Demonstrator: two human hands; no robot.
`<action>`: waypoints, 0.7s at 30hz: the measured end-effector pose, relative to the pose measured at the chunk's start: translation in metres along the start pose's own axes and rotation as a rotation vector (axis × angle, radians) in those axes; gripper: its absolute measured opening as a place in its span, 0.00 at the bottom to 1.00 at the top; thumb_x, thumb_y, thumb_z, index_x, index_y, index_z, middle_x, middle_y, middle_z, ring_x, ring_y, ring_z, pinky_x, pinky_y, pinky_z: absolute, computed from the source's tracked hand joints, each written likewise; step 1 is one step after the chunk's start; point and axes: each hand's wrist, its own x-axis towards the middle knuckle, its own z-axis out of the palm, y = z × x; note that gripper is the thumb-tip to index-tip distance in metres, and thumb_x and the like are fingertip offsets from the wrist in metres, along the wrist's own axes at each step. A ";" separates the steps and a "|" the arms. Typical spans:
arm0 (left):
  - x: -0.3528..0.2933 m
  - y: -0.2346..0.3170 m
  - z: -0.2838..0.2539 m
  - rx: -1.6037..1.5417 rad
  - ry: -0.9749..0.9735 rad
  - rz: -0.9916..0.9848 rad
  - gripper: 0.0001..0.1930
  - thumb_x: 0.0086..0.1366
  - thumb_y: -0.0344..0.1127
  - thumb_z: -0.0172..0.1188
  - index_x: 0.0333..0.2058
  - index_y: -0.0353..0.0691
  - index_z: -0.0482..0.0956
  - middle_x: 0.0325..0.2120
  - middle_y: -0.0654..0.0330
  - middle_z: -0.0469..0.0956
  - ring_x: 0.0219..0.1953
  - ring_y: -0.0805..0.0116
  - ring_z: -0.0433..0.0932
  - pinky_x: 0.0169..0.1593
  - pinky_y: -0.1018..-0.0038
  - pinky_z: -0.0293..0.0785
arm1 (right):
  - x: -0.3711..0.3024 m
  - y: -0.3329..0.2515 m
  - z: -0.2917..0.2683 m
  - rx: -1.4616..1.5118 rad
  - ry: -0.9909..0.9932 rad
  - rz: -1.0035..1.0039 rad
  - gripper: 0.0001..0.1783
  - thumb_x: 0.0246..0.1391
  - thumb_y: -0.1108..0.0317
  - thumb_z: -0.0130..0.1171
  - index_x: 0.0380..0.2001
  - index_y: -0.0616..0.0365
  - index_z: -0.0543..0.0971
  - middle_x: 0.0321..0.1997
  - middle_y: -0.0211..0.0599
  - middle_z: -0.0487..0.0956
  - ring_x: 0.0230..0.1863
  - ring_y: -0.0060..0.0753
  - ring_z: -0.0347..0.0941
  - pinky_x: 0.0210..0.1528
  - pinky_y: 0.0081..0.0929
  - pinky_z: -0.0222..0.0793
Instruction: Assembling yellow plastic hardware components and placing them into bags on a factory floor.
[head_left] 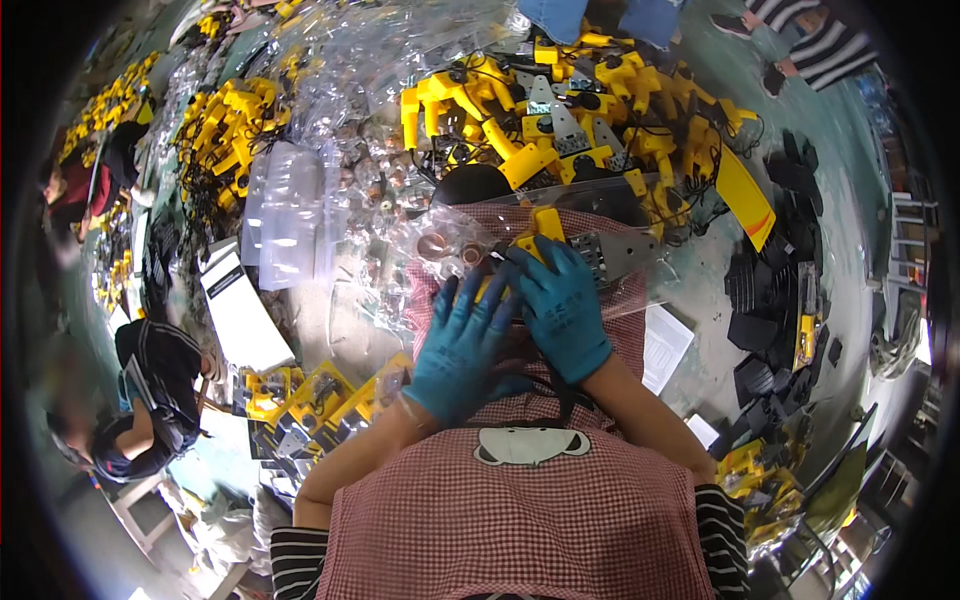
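Observation:
A yellow power tool [545,222] with a grey tapered metal plate [617,254] lies across my lap, over the checked apron. Clear plastic film [415,240] covers its left side and spreads beyond it. My right hand [562,305], in a blue glove, rests with its fingers bent over the tool's yellow body and seems to grip it. To its left, my left hand [462,345], gloved alike and slightly blurred, has its fingers stretched and apart, close against the film and the tool's lower part. The fingertips of both hands nearly meet. The tool's underside is hidden.
A large heap of yellow tools [640,85] with black cords lies ahead. Clear plastic sleeves [287,215] and a white printed sheet [243,315] are at left. Packed yellow tools [315,400] sit by my left arm. Black parts [755,300] lie at right. A person [160,390] sits at far left.

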 end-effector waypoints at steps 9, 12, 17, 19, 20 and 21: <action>0.035 -0.037 0.002 0.149 -0.016 0.217 0.44 0.50 0.49 0.66 0.63 0.38 0.60 0.63 0.54 0.63 0.66 0.51 0.59 0.66 0.58 0.57 | -0.001 0.010 0.000 0.196 0.157 0.083 0.17 0.44 0.68 0.62 0.42 0.54 0.79 0.54 0.32 0.74 0.59 0.44 0.65 0.64 0.41 0.58; 0.041 -0.040 0.000 0.280 0.009 0.230 0.44 0.48 0.45 0.68 0.63 0.38 0.60 0.62 0.53 0.63 0.66 0.52 0.60 0.66 0.59 0.57 | 0.002 0.019 0.004 0.203 0.127 0.046 0.21 0.43 0.63 0.64 0.44 0.52 0.79 0.55 0.32 0.74 0.60 0.42 0.64 0.64 0.42 0.57; 0.038 -0.038 -0.020 0.220 -0.095 0.256 0.42 0.51 0.44 0.67 0.63 0.38 0.60 0.62 0.52 0.63 0.66 0.50 0.59 0.66 0.59 0.58 | -0.010 0.011 -0.013 0.051 0.080 -0.050 0.25 0.42 0.56 0.66 0.46 0.51 0.79 0.54 0.31 0.75 0.60 0.39 0.65 0.63 0.40 0.58; 0.038 -0.035 -0.023 0.171 -0.097 0.282 0.43 0.52 0.47 0.67 0.64 0.37 0.59 0.62 0.49 0.62 0.66 0.48 0.58 0.66 0.58 0.57 | -0.008 0.012 -0.013 -0.028 0.071 -0.073 0.26 0.42 0.55 0.66 0.46 0.50 0.79 0.53 0.30 0.75 0.59 0.38 0.65 0.62 0.39 0.59; 0.031 -0.026 -0.021 0.080 -0.063 0.236 0.42 0.53 0.50 0.66 0.62 0.34 0.61 0.61 0.47 0.62 0.66 0.45 0.58 0.66 0.57 0.57 | -0.009 0.017 -0.011 0.027 0.084 -0.059 0.24 0.43 0.56 0.66 0.45 0.50 0.80 0.52 0.29 0.76 0.59 0.38 0.65 0.61 0.38 0.60; 0.026 -0.016 -0.017 0.052 -0.040 0.205 0.42 0.54 0.53 0.65 0.61 0.34 0.62 0.62 0.45 0.61 0.66 0.43 0.57 0.67 0.54 0.54 | -0.009 0.021 -0.006 0.083 0.098 -0.045 0.22 0.43 0.56 0.66 0.44 0.50 0.80 0.51 0.28 0.76 0.58 0.38 0.66 0.60 0.38 0.61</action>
